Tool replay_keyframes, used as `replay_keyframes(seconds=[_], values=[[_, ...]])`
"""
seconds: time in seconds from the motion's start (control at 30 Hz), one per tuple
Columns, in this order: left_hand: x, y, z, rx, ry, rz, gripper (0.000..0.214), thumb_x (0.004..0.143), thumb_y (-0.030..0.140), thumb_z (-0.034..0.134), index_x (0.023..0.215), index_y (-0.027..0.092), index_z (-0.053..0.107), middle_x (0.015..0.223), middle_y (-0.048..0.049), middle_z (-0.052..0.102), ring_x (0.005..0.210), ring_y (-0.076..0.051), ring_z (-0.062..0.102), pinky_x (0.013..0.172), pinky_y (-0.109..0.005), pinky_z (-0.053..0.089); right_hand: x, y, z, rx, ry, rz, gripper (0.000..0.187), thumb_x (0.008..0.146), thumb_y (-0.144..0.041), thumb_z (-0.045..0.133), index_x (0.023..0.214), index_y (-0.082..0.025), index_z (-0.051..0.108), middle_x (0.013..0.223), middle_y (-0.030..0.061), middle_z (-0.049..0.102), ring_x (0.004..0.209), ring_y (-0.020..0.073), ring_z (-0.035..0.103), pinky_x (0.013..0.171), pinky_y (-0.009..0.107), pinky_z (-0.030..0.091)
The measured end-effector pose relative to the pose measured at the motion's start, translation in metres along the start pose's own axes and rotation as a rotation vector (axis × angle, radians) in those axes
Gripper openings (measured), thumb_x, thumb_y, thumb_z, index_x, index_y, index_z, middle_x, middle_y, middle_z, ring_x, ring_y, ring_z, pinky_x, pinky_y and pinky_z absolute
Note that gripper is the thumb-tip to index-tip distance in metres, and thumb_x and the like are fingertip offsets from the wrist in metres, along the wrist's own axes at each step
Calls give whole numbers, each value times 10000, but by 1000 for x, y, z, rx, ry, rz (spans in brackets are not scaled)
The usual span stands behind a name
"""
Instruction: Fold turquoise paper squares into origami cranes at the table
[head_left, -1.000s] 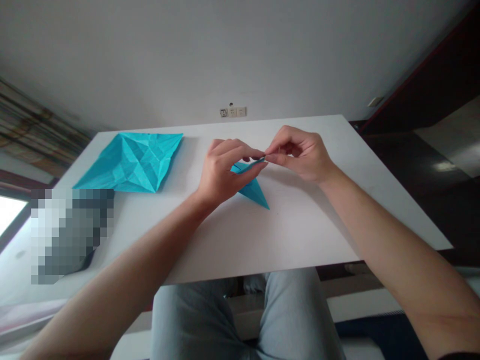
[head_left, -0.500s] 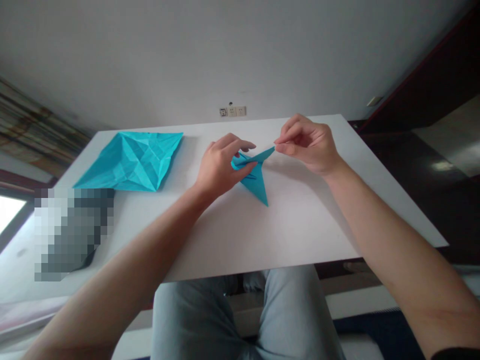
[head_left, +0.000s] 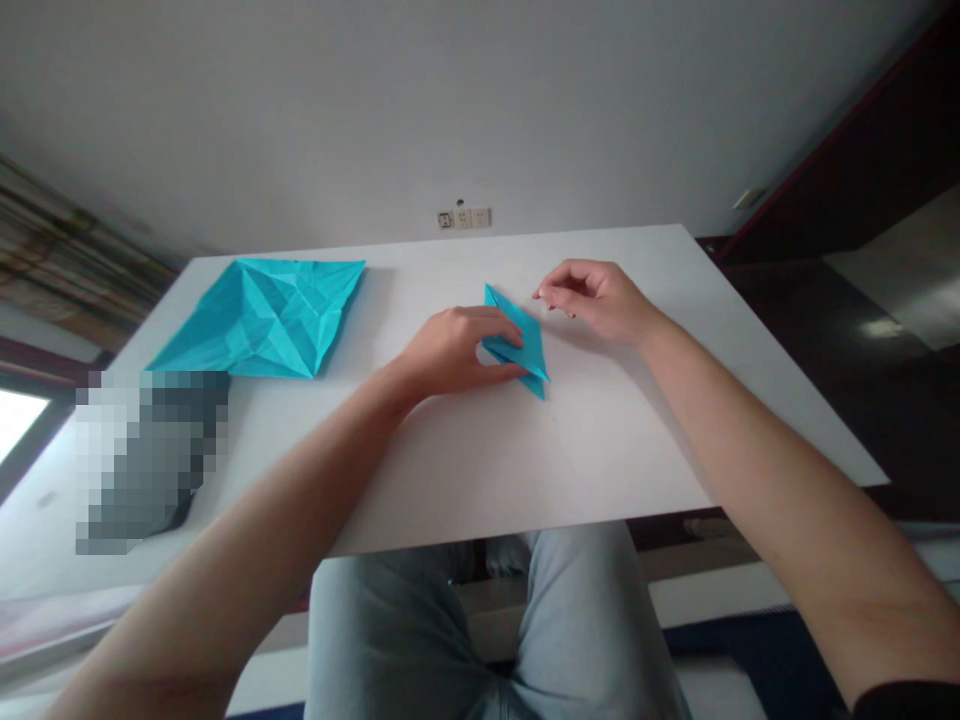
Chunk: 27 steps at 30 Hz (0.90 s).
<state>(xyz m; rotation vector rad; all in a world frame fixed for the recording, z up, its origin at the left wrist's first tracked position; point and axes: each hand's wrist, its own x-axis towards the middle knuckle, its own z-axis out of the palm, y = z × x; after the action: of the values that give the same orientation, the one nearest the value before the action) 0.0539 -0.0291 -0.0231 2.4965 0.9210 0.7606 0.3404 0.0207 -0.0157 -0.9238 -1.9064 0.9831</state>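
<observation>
A folded piece of turquoise paper (head_left: 529, 337) with pointed corners is on the white table in front of me. My left hand (head_left: 469, 345) grips its left side, with the fingers over the top and the thumb along the near edge; those fingers hide part of the folds. Just right of the paper is my right hand (head_left: 592, 298), apart from it and holding nothing, its fingers loosely curled. A second turquoise sheet (head_left: 274, 318), unfolded and covered in creases, lies at the table's far left.
The white table (head_left: 600, 450) reaches back to a grey wall with sockets (head_left: 465, 218). A pixelated dark object (head_left: 154, 460) lies at the left. My knees (head_left: 390, 620) are under the near edge. A patterned curtain (head_left: 75, 260) hangs at far left.
My right hand has let go of the paper's tip and lowered slightly. The folded paper has turned, now showing a slanted diamond face, and my left hand has shifted right and nearer on it.
</observation>
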Motion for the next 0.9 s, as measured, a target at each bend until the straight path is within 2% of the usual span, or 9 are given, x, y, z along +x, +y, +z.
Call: replay_keyframes(seconds=[0.07,0.13,0.23,0.4,0.47,0.57,0.63,0.73,0.9], values=[[0,1,0,-47,-52,44,348,950,539,972,1178,281,922,1385,-98,928,1282,-331,890,1132,-431,674,-1,6,1,-80,-30,10,364,982,-611,922,992,-253,860,921,41,805,785,207,617,740,387,493],[0,0,1,-73,-65,54,320,1029,569,899,1159,278,928,1393,-105,928,1303,-325,892,1146,-429,674,-2,11,1,-175,-53,9,274,968,-518,932,1030,-258,873,952,41,800,762,203,595,747,398,486],[2,-1,5,-60,-41,16,203,1100,426,801,1150,273,926,1335,-89,941,1258,-297,899,1136,-426,671,-3,18,1,-307,-55,-1,227,903,-384,970,1066,-256,878,1068,65,785,790,208,599,776,413,510],[3,-5,10,-46,-22,3,144,1009,346,898,1118,252,890,1237,-87,921,1184,-306,858,1136,-459,638,-3,26,2,-369,-48,10,222,853,-346,1022,961,-251,853,1140,86,713,921,251,649,870,443,553],[3,-4,13,16,26,-54,282,954,374,960,1185,244,863,1305,-120,875,1235,-339,810,1144,-488,613,-3,26,3,-356,-68,38,249,843,-366,1042,924,-254,834,1113,72,694,889,239,631,857,442,545],[0,-3,18,169,147,-249,707,852,476,1053,1442,229,752,1515,-196,760,1421,-436,692,1236,-599,524,-2,26,4,-318,-94,52,275,845,-404,1030,884,-253,804,1076,61,694,867,230,615,837,434,519],[-2,-3,23,221,180,-371,875,845,562,1053,1547,214,663,1549,-222,724,1459,-470,644,1266,-651,466,-1,25,5,-245,-103,55,302,868,-467,997,882,-254,782,1019,52,702,864,232,617,820,423,504],[-4,-8,29,231,203,-433,808,891,637,1005,1496,224,662,1512,-211,726,1443,-473,636,1262,-661,445,0,20,6,-96,-115,90,399,882,-596,966,909,-262,748,887,15,701,813,219,590,774,396,496],[-2,-17,30,186,256,-402,555,928,628,968,1256,258,716,1390,-163,781,1374,-444,675,1224,-640,473,1,13,8,18,-95,113,489,833,-657,1003,918,-264,723,851,-2,719,803,211,597,759,375,513]])
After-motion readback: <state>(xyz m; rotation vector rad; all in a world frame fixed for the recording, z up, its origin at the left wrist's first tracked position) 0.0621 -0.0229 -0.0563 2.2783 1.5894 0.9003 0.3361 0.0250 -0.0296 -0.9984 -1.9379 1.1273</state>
